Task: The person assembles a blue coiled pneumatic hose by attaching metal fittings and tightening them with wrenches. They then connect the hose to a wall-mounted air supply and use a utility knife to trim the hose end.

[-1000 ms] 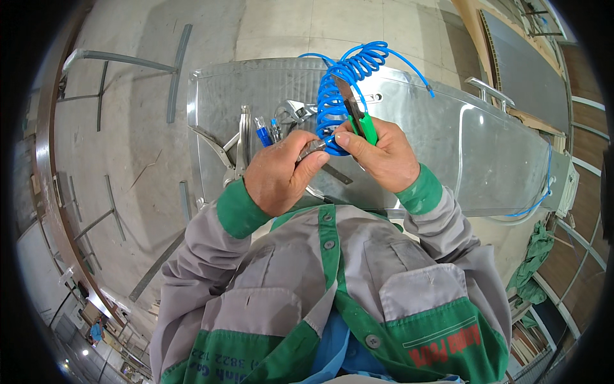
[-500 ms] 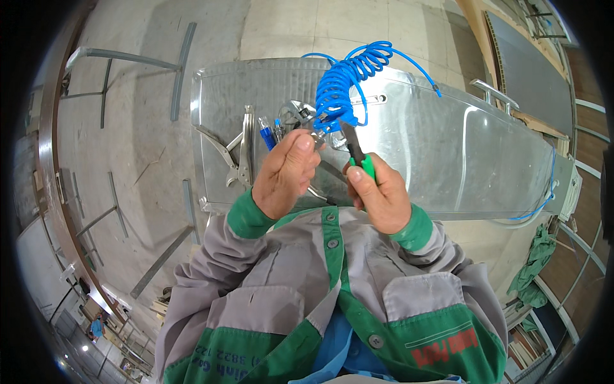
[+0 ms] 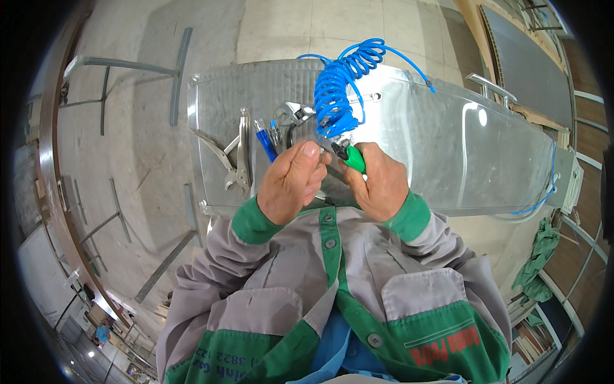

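Note:
My right hand grips a green-handled tool with a dark tip, held over a long shiny metal panel. My left hand is closed beside it, thumb and fingers pinched on a small metal piece at the tool's tip. A coiled blue air hose rises from that spot and stretches away across the panel. Both hands are close together in front of my chest.
On the panel's left part lie locking pliers, a blue-handled tool and an adjustable wrench. Metal frames lie on the concrete floor to the left. A green rag hangs at right.
Both hands have drawn slightly nearer to my chest and closer together, and the green-handled tool has tilted, its tip now against the piece in my left hand.

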Available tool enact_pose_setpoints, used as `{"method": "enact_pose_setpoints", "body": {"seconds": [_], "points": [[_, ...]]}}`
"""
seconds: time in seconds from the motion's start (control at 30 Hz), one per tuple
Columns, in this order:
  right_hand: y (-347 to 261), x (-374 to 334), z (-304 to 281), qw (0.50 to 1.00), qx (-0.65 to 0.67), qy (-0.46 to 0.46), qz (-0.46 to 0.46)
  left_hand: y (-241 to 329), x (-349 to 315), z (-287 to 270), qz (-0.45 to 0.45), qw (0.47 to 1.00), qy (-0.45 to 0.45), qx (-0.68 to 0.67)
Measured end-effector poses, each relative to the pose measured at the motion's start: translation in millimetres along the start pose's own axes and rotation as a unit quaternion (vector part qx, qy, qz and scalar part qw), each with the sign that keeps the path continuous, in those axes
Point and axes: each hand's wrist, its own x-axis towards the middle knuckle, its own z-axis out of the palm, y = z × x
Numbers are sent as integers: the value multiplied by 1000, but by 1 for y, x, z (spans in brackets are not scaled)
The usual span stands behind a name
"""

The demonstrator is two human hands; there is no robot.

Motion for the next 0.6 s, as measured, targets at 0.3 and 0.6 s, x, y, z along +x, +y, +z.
{"method": "enact_pose_setpoints", "body": {"seconds": [0.3,0.6], "points": [[7,-11,-2,998,-56,-19,5,-15,3,-11,19,999,-32,-11],[45,0,5,993,-94,17,-74,-31,10,-7,-44,991,-79,-101]]}}
